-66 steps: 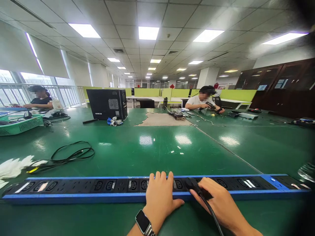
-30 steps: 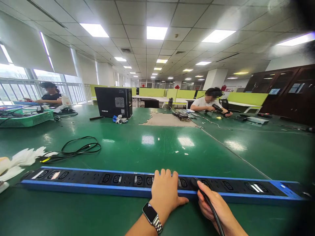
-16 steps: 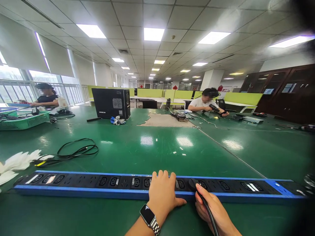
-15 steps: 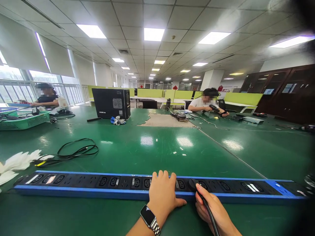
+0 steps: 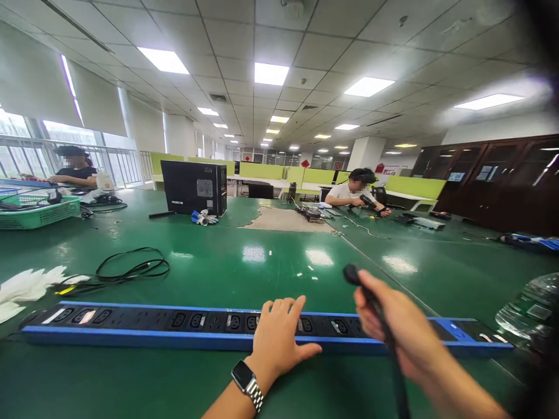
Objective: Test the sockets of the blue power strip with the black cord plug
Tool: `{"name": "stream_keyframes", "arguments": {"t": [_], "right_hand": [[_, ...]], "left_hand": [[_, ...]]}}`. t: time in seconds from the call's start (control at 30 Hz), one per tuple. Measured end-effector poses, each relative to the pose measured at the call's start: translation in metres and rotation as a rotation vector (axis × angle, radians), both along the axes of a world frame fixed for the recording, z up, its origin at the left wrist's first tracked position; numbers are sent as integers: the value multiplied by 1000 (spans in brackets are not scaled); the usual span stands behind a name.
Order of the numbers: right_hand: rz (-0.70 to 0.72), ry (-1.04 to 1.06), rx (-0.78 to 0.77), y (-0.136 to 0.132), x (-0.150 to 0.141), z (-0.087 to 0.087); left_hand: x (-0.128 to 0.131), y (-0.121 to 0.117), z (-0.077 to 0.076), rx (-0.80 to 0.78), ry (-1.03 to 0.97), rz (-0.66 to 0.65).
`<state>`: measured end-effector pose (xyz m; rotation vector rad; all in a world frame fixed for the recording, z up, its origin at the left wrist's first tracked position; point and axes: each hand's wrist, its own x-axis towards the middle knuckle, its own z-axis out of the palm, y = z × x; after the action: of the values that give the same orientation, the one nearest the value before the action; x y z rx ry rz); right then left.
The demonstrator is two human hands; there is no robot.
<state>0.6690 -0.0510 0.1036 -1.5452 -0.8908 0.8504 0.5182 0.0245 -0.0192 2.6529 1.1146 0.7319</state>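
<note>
Green covers the broad table (image 5: 209,250), at whose far side a person in a white top (image 5: 345,193) leans forward. Along its near edge lies a long power strip (image 5: 196,327), blue at the sides and black across the sockets, running nearly the full width of the view. Farther back stands a black computer case (image 5: 186,187), with a green plastic basket (image 5: 41,215) well to its left. Just past the strip's right end sits a clear bottle (image 5: 526,311). On the left, a black cable (image 5: 131,269) lies in loose loops near white gloves (image 5: 32,285). The left hand (image 5: 277,331) is open across the middle of the strip, thumb spread; how hard it presses, I cannot tell. The right hand (image 5: 399,320) grips a black plug (image 5: 351,273), held up clear of the sockets, its thick cord (image 5: 396,372) dropping below. Smallest are a few white scraps (image 5: 314,278) beyond the strip.
</note>
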Motion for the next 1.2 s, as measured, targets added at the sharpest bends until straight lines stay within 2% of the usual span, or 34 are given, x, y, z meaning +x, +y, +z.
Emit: {"name": "stream_keyframes", "arguments": {"t": [0.07, 0.13, 0.2, 0.27, 0.37, 0.43, 0.53, 0.6, 0.67, 0.77, 0.93, 1.1, 1.2], "right_hand": [[168, -155, -76, 8, -20, -39], [385, -316, -70, 11, -43, -65], [507, -478, -15, 10, -63, -75], [526, -611, 73, 10, -74, -75], [423, -665, 169, 18, -66, -79], [238, -641, 174, 29, -46, -91], [-117, -605, 176, 41, -11, -118], [-215, -581, 178, 42, 3, -132], [-209, -577, 186, 41, 8, -138], [-160, -581, 207, 38, 4, -135], [-131, -575, 219, 38, -2, -131], [-124, -598, 209, 37, -2, -134], [-113, -615, 208, 36, -3, -134]], "left_hand": [[-12, -7, 2, 30, -136, -19], [-27, -15, 1, 55, -202, -6], [-44, -20, -1, 82, -199, -15], [-61, -21, -3, 110, -173, -6], [-81, -11, -3, 124, -251, 123], [-86, -2, -2, 77, -393, 220], [-80, 8, 0, -32, -533, 215], [-69, 10, 0, -80, -558, 170], [-56, 10, -1, -102, -540, 122], [-42, 12, -2, -125, -439, 53], [-34, 15, -3, -140, -314, 20], [-32, 12, -14, 23, -149, 19], [-37, 9, -14, 71, -29, -1]]}}
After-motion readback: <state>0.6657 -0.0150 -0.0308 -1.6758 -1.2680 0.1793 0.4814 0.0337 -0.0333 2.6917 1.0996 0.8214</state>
